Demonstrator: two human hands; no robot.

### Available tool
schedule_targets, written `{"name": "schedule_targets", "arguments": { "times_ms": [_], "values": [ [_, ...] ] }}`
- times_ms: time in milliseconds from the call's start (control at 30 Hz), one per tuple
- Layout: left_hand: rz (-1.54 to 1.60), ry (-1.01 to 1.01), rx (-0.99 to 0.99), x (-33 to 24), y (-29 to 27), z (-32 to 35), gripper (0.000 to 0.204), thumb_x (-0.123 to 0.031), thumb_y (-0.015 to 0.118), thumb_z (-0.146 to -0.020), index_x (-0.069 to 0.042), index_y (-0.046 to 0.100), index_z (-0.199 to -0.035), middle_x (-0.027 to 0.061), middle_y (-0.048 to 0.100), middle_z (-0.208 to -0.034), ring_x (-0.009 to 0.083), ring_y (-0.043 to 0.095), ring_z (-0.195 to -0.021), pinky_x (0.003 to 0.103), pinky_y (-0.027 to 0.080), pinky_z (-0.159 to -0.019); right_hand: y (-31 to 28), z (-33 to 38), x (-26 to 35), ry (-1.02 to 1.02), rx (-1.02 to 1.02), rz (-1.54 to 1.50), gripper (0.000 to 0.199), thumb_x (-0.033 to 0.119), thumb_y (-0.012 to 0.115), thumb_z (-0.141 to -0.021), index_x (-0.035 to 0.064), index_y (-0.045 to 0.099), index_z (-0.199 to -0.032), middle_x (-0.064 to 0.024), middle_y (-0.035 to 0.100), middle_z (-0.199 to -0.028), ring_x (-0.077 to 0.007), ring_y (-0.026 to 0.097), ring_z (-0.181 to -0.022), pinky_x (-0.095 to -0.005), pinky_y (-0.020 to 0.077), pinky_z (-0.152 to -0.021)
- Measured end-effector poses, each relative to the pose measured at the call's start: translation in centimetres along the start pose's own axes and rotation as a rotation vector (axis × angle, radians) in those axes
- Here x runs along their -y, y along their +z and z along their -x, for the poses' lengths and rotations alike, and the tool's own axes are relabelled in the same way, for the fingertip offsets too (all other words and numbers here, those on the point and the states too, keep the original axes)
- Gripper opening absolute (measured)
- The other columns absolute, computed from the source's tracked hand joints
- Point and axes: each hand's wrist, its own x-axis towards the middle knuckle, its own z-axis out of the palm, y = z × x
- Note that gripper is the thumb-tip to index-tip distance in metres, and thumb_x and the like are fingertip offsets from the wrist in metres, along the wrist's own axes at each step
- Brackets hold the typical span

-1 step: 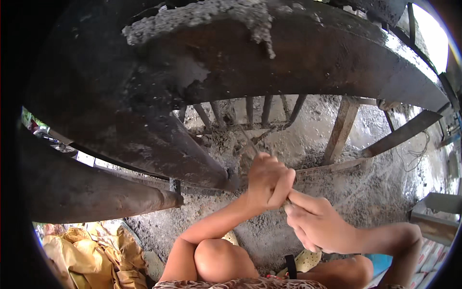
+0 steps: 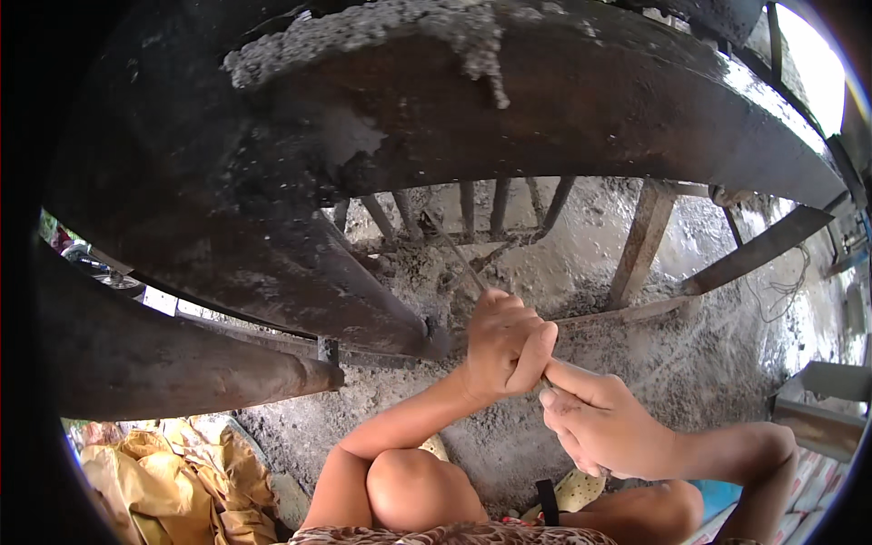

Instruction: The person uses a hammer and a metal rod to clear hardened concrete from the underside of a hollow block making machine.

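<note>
Both fists grip one thin rod [image 2: 467,268], which slants forward and left from my hands. My left hand [image 2: 509,345] is closed round it farther along. Just behind, my right hand [image 2: 607,422] wraps the near part, its fingers and thumb curled in. Beneath the curved dark metal structure [image 2: 581,127], the rod's far part reaches the metal bars [image 2: 468,209]. Its far end lies among muddy material at the bars, and its shape cannot be made out. My fists hide the rod's near end.
Rough grey material [image 2: 363,41] crusts the structure's top. A thick dark pipe [image 2: 200,363] juts in from the left. An upright metal leg [image 2: 643,241] stands right of the bars on wet, muddy ground. Crumpled yellow sacks [image 2: 173,472] lie lower left; a metal trough [image 2: 822,409] sits at right.
The view has shifted slightly, and more of the rod's far part shows near the bars. Both hands keep the same grip.
</note>
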Motion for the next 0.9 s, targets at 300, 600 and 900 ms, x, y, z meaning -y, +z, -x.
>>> {"name": "schedule_targets", "arguments": {
  "times_ms": [300, 600, 900],
  "values": [
    [0.094, -0.066, -0.139, -0.1, 0.5, 0.1, 0.032, -0.014, 0.047, -0.079, -0.01, 0.036, -0.05, 0.0056, 0.034, -0.047, 0.0233, 0.034, -0.043, 0.036, 0.029, -0.056, -0.4, -0.5, -0.6, -0.101, -0.055, 0.308, 0.024, 0.009, 0.037, -0.088, -0.0004, 0.042, -0.11, -0.0129, 0.047, -0.055, -0.0212, 0.046, -0.037, -0.0333, 0.0377, -0.039],
    [-0.045, -0.059, -0.242, 2.7, -0.1, 0.4, 0.035, -0.021, 0.041, -0.08, -0.01, 0.035, -0.048, 0.006, 0.036, -0.047, 0.0258, 0.037, -0.046, 0.038, 0.028, -0.057, -0.5, -5.0, -2.2, -0.353, -0.152, 0.567, 0.017, 0.012, 0.041, -0.086, -0.0025, 0.046, -0.093, -0.0272, 0.053, -0.074, -0.0447, 0.052, -0.07, -0.0437, 0.0416, -0.061],
    [0.194, -0.073, -0.089, -2.9, 0.8, -3.2, 0.052, -0.054, 0.026, -0.089, -0.008, 0.05, -0.084, 0.0002, 0.048, -0.061, 0.0203, 0.045, -0.059, 0.035, 0.032, -0.065, -1.2, 5.1, 7.9, -0.137, -0.042, 1.626, 0.021, 0.005, 0.048, -0.076, -0.0015, 0.049, -0.096, -0.0147, 0.055, -0.062, -0.0301, 0.058, -0.054, -0.0403, 0.0447, -0.048]
  ]
}}
